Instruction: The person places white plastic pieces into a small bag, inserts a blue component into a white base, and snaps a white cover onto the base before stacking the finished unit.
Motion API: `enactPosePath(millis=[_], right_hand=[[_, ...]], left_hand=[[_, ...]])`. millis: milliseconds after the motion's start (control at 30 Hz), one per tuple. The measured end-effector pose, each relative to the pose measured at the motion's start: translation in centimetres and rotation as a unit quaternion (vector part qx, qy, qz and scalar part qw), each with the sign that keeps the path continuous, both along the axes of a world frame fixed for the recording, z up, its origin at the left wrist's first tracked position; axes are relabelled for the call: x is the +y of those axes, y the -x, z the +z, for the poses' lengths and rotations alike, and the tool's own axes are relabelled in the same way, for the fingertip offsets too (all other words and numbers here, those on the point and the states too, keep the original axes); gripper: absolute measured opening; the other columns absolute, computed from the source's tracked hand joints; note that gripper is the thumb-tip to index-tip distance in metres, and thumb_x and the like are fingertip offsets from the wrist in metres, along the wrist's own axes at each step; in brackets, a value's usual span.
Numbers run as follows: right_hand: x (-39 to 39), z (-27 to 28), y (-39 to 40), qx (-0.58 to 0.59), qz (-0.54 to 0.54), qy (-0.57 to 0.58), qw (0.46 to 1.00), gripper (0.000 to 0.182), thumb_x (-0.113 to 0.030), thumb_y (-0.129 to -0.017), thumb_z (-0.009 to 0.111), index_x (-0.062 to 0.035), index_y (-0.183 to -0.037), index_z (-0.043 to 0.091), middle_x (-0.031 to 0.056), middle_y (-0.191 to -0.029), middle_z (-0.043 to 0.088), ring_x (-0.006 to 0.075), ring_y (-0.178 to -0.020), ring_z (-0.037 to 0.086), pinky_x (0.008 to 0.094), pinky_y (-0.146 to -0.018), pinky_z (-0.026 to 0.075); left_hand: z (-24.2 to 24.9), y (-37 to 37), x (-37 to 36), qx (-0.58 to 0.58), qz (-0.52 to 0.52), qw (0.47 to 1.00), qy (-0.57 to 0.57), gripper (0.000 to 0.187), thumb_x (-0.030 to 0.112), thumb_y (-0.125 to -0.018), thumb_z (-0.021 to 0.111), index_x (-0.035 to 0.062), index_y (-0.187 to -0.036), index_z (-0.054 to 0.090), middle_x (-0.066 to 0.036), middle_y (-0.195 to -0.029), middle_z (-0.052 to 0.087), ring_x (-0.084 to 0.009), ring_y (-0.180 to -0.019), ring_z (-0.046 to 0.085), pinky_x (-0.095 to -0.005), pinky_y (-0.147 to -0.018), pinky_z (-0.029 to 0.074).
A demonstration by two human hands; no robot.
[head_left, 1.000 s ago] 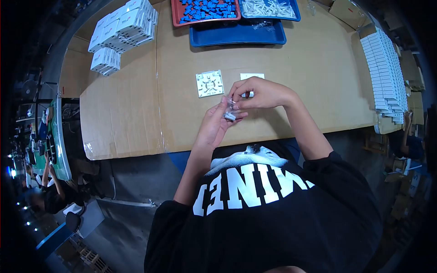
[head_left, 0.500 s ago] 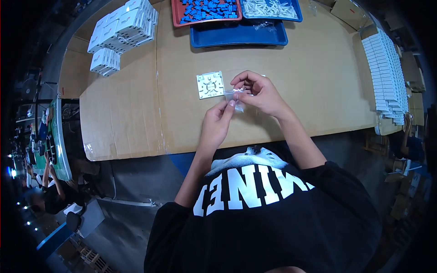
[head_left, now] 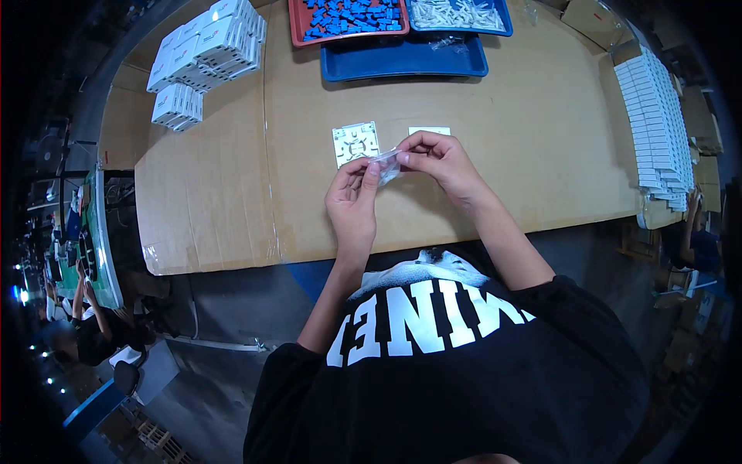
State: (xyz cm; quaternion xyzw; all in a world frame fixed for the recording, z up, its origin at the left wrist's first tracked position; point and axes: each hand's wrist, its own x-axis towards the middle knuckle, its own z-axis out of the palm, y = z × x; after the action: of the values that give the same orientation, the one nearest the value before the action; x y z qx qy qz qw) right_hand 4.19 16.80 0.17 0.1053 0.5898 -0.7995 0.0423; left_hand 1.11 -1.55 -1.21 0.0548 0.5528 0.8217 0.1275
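Observation:
A small clear plastic bag [head_left: 388, 168] is stretched between my two hands above the cardboard-covered table. My left hand [head_left: 354, 193] pinches one upper corner of it, and my right hand [head_left: 442, 166] pinches the other. Whatever lies inside the bag is too small to make out. Just beyond my left hand a white plastic tray-like part [head_left: 355, 141] with moulded shapes lies flat, its near edge partly covered by my fingers. Behind my right fingers a second flat white piece [head_left: 430, 130] shows only in part.
At the back stand a red tray [head_left: 300, 31] of blue parts, a blue tray [head_left: 506, 29] of white pieces, and another blue tray [head_left: 402, 68] holding clear plastic. White boxes [head_left: 205, 50] are stacked at left, a tall white stack [head_left: 653, 127] at right. Other people sit farther off on both sides.
My left hand has shifted left and up, and the bag is now held by both upper corners. My right hand has moved slightly, showing more of the white piece behind it.

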Motion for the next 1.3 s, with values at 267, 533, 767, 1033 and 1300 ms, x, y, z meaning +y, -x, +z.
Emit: enactPosePath(millis=[267,533,767,1033,1300], right_hand=[[-0.5,-0.1,-0.2,0.014,-0.022,0.013,1.0,0.016,-0.006,-0.095,0.072,0.0014,-0.109,0.071,0.0075,-0.103,0.074,0.0133,-0.097,0.071,0.0276,-0.088,0.057],[-0.9,-0.7,-0.2,0.035,-0.037,0.004,0.999,0.015,-0.004,-0.095,0.073,0.0023,-0.108,0.072,0.0076,-0.103,0.074,0.013,-0.096,0.07,0.0274,-0.087,0.057],[-1.6,-0.8,-0.3,0.068,-0.044,0.01,0.997,0.011,-0.006,-0.096,0.072,0.0002,-0.105,0.071,0.0063,-0.101,0.072,0.0122,-0.096,0.066,0.0274,-0.09,0.054],[-1.8,0.1,-0.2,0.071,-0.04,0.014,0.997,0.011,-0.008,-0.097,0.07,-0.0009,-0.105,0.068,0.0041,-0.102,0.069,0.0107,-0.098,0.063,0.0273,-0.092,0.051],[-2.4,0.8,-0.4,0.105,-0.02,0.04,0.993,0.011,-0.006,-0.097,0.069,-0.0026,-0.107,0.066,0.0035,-0.105,0.067,0.0106,-0.1,0.062,0.0282,-0.094,0.05]], left_hand=[[-0.6,0.0,-0.2,0.023,0.0,0.999,0.044,0.018,0.01,-0.104,0.064,-0.0047,-0.115,0.064,-0.011,-0.107,0.071,-0.0135,-0.101,0.068,-0.0275,-0.092,0.053],[0.2,-0.1,-0.2,0.025,0.027,0.997,0.073,0.019,0.01,-0.104,0.064,-0.005,-0.116,0.064,-0.01,-0.106,0.071,-0.0133,-0.1,0.068,-0.0272,-0.091,0.053],[0.4,-0.4,-0.2,0.052,0.042,0.993,0.092,0.018,0.01,-0.105,0.063,-0.0043,-0.116,0.064,-0.008,-0.106,0.069,-0.0117,-0.099,0.066,-0.0262,-0.09,0.053],[0.7,-0.2,-0.4,0.054,0.005,0.997,0.05,0.016,0.009,-0.104,0.064,-0.0033,-0.115,0.064,-0.007,-0.108,0.069,-0.0101,-0.1,0.065,-0.0255,-0.089,0.052],[2.6,-0.8,-0.5,0.029,0.0,0.999,0.021,0.015,0.009,-0.103,0.066,-0.0032,-0.112,0.066,-0.007,-0.107,0.07,-0.0103,-0.098,0.065,-0.0245,-0.088,0.052]])
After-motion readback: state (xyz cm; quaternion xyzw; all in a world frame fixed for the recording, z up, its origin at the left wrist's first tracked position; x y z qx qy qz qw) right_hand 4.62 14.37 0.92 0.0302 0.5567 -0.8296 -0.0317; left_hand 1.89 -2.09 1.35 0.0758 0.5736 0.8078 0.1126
